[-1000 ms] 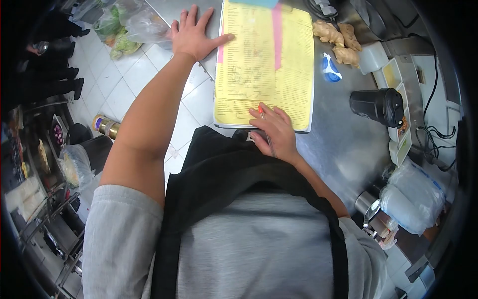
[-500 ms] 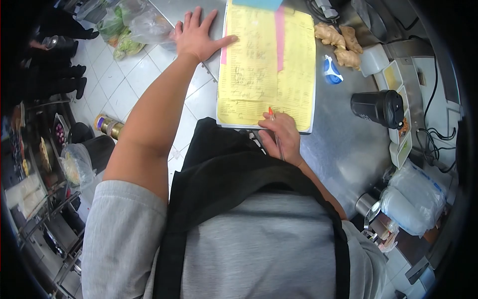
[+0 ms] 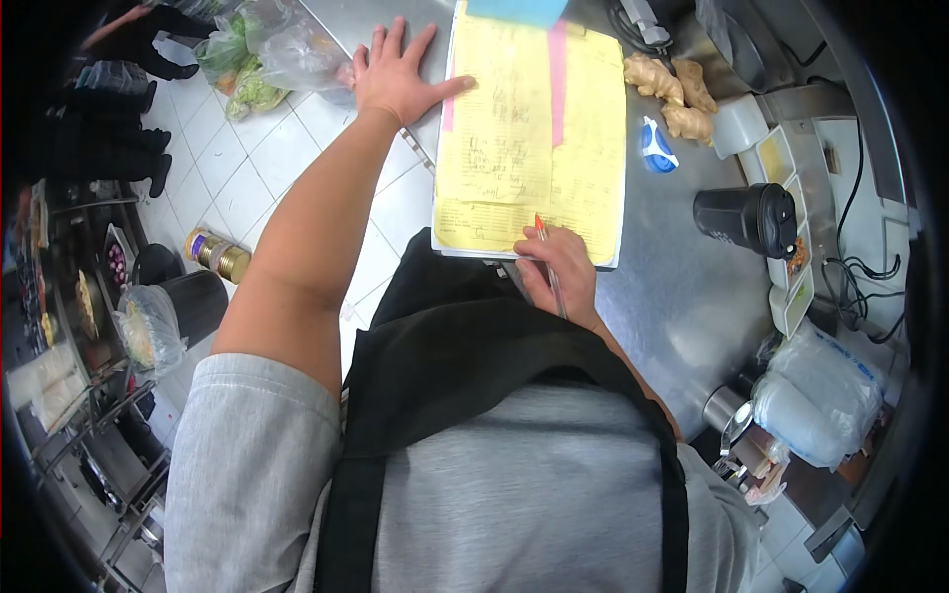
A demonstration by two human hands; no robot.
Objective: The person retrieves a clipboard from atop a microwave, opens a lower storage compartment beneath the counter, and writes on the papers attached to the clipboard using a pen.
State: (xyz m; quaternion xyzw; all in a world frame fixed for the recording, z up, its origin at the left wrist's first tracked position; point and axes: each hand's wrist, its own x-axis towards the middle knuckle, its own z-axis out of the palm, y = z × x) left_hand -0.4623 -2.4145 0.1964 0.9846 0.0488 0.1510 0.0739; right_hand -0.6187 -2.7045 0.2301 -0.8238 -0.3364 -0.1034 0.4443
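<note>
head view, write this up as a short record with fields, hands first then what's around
left hand: fingers spread, thumb reaching over the edge of the yellow sheets
right hand: holding a pen, red end toward the sheets
surface: steel counter
beside the sheets: ginger and a blue-and-white item, kind unclear
further right: black tumbler
upper left: bagged greens
writing: present, too small to read

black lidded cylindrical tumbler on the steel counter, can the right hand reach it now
Probably yes: nothing stands between the right hand and the black tumbler across the steel counter, though that hand holds a clear red-tipped pen.
</note>
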